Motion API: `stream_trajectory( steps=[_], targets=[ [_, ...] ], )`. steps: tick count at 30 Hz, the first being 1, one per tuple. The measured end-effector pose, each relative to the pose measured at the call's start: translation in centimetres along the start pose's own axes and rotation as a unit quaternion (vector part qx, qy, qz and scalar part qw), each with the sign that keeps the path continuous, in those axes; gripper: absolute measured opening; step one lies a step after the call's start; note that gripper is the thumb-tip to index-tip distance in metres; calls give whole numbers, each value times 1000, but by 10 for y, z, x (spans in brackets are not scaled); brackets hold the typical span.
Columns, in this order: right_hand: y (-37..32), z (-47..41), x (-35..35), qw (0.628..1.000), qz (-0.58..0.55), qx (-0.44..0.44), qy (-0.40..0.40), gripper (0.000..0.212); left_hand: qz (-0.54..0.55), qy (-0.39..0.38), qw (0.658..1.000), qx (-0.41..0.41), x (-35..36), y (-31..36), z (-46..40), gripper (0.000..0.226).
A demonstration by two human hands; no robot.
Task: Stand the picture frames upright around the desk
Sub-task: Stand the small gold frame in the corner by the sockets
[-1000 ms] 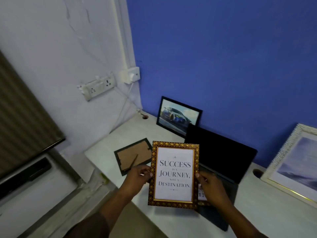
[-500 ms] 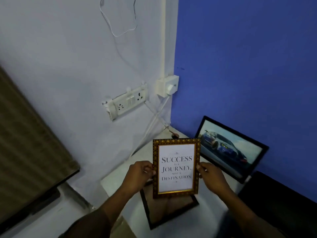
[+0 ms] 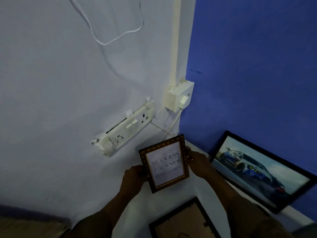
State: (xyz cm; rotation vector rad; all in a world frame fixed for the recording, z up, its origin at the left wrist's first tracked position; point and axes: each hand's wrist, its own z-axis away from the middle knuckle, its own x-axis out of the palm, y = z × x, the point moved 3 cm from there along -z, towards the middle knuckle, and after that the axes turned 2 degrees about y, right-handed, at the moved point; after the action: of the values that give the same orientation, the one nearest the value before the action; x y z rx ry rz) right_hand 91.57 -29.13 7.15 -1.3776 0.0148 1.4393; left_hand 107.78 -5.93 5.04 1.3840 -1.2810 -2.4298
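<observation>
A small gold-patterned frame (image 3: 164, 163) with a printed "Success is a journey" text is held upright between both hands, near the desk's back left corner. My left hand (image 3: 133, 180) grips its left edge and my right hand (image 3: 199, 163) grips its right edge. Its lower end is close to the white desk (image 3: 173, 202); whether it touches is unclear. A black-framed car picture (image 3: 259, 170) leans upright against the blue wall on the right. Another black frame (image 3: 184, 220) lies face down on the desk, its brown backing up.
A loose white socket strip (image 3: 127, 128) hangs on the pale wall left of the corner. A white switch box (image 3: 179, 96) with a plugged cable sits above the corner. A white wire (image 3: 109, 35) loops higher on the wall.
The gold frame has moved further toward the back corner and tilted slightly. My view has shifted left and closer to the wall, so the laptop and the white frame are out of sight.
</observation>
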Motion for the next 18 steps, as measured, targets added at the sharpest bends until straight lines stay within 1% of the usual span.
stream_trajectory(
  steps=[2,3,4,8,9,12,14,16,18],
  targets=[
    [-5,-11,9,1000,0,1,-8,33,-18,5,1000,-6,1,-9,-6,33],
    [-3,-19,14,1000,-5,8,-11,34,-27,2,1000,-8,4,-14,-13,35],
    [-3,-24,18,1000,-7,12,-15,34,-36,3,999,-9,5,-19,-18,32],
    [-1,-40,30,1000,-7,5,-27,32,-57,-2,998,-17,10,-32,-31,9],
    [-1,-45,32,1000,-6,2,-29,32,-63,0,998,-13,11,-34,-34,7],
    [0,-56,36,999,-14,1,-35,32,-83,12,997,2,15,-38,-40,13],
    [1,-60,38,999,-20,-3,-39,31,-76,17,997,-14,18,-39,-41,17],
    [4,-61,40,998,-33,-6,-46,31,-72,22,997,-28,22,-40,-42,18],
    [7,-59,43,997,-52,-12,-50,32,-53,38,997,-40,24,-41,-42,13]
  ],
)
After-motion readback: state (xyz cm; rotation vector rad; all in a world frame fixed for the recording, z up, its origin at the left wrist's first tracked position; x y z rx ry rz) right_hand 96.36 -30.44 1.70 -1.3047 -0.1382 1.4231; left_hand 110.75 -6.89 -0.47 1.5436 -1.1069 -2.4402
